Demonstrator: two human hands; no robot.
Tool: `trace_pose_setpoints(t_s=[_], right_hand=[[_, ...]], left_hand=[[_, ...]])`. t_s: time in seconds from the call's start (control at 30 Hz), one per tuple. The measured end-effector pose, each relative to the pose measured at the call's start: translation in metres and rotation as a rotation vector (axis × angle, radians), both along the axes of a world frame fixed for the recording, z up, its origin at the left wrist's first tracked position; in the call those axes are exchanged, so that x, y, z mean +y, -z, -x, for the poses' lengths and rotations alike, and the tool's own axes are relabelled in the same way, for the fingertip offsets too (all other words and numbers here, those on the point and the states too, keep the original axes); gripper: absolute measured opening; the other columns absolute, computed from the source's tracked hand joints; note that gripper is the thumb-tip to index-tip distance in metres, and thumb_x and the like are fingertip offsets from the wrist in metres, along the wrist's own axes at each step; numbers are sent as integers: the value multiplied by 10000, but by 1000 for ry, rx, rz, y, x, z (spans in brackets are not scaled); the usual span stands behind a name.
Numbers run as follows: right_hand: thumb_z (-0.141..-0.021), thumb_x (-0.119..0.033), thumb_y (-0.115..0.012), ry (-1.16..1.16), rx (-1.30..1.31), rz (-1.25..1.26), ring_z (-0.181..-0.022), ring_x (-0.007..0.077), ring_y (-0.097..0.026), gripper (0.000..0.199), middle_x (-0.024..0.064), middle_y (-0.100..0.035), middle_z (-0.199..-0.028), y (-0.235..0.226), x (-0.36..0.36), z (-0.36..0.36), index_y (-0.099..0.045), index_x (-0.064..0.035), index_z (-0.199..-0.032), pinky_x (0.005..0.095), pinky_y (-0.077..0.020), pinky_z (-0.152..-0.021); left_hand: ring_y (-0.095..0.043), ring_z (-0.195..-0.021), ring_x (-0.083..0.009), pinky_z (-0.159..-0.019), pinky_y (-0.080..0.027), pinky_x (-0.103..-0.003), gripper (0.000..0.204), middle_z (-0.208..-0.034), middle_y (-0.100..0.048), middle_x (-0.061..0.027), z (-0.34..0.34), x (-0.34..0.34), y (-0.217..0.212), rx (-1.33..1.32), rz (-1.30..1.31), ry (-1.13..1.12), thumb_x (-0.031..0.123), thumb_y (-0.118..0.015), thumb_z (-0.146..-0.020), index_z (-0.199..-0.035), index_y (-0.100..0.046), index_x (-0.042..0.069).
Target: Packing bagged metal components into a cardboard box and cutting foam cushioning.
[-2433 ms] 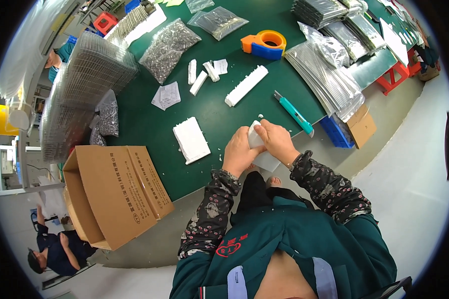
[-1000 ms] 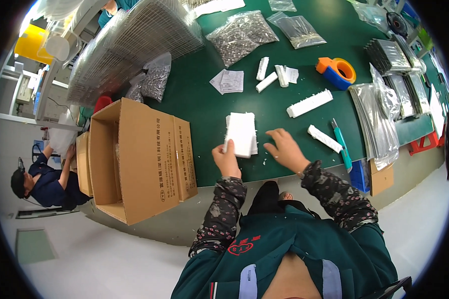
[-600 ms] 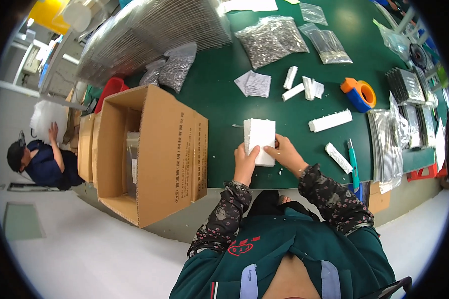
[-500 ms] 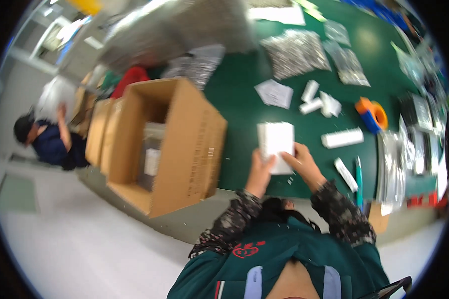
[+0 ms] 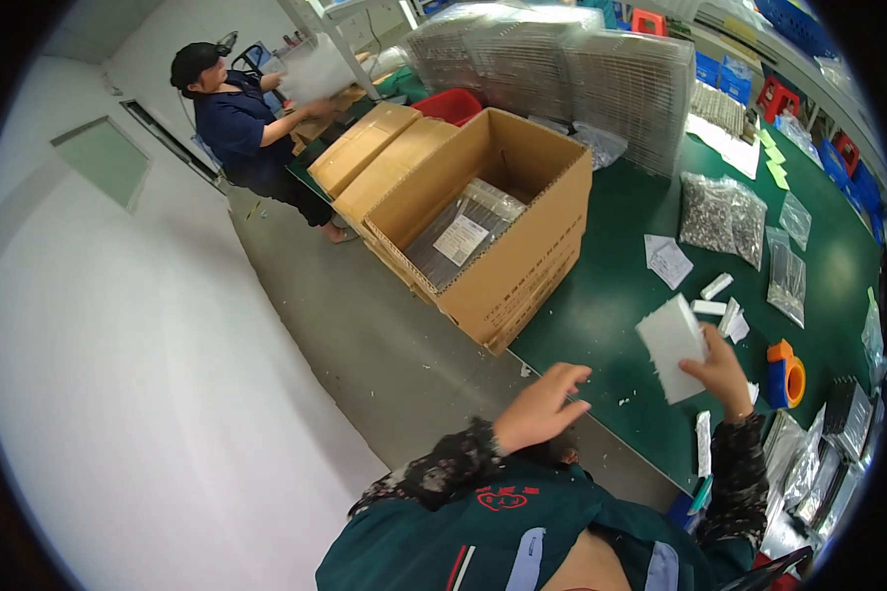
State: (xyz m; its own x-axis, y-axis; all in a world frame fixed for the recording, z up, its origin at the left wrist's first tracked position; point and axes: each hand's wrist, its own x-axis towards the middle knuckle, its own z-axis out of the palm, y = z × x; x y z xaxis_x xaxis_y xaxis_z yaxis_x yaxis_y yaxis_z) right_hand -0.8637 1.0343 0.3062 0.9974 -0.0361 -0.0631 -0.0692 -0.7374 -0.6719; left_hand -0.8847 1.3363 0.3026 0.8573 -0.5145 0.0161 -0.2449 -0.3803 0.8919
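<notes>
A flat white rectangular block (image 5: 672, 347), perhaps foam or a stack of card, is held up over the green table by my right hand (image 5: 719, 372), its thumb on the near face. My left hand (image 5: 544, 406) is off the block, fingers apart and holding nothing, by the table's near edge. To its upper left stands an open cardboard box (image 5: 532, 266). Inside the box lies a dark, plastic-wrapped pack (image 5: 434, 251) with a white label (image 5: 460, 239). Small white pieces (image 5: 710, 306) and a printed paper slip (image 5: 667, 261) lie beyond the block.
Bags of small metal parts (image 5: 722, 219) and an orange-and-blue tape dispenser (image 5: 786, 376) are on the right. Stacked clear trays (image 5: 631, 94) stand at the back. Closed cartons (image 5: 370, 148) adjoin the box. A co-worker in dark clothes (image 5: 237, 128) stands at the far left, handling a white bag.
My left hand has let go of the white block and moved left, fingers spread. The right hand alone holds the block, now tilted. The view has swung left, showing more floor and wall.
</notes>
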Motion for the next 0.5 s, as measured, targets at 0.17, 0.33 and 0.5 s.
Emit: trace_pose_setpoints(t_s=[0.17,0.33,0.5], right_hand=[[-650,-53,-634,16,-420,26,-995,258,-523,585,168,-518,-1020,-81,23,-27,-401,-25,-1186,320,-405,-839],[-668,-22,-627,-79,-689,-188,-975,260,-523,583,155,-522,-998,-162,105,-83,-382,-29,-1197,326,-404,-837],[-667,-126,-673,-374,-807,245,-930,330,-543,493,158,-548,-1009,-175,188,-163,-450,-16,-1093,373,-441,-786]], left_hand=[[-576,-775,-272,-666,-473,-326,277,-913,-572,-118,3,58,-47,-717,-61,-351,23,-613,-722,-987,-533,12],[-570,-734,-264,-635,-470,-330,281,-879,-572,-125,-29,118,-70,-1029,-77,-536,-59,-588,-684,-950,-531,12],[-571,-702,-259,-611,-474,-326,237,-860,-562,-124,-68,152,-79,-1030,-9,-519,-61,-568,-704,-927,-522,6]])
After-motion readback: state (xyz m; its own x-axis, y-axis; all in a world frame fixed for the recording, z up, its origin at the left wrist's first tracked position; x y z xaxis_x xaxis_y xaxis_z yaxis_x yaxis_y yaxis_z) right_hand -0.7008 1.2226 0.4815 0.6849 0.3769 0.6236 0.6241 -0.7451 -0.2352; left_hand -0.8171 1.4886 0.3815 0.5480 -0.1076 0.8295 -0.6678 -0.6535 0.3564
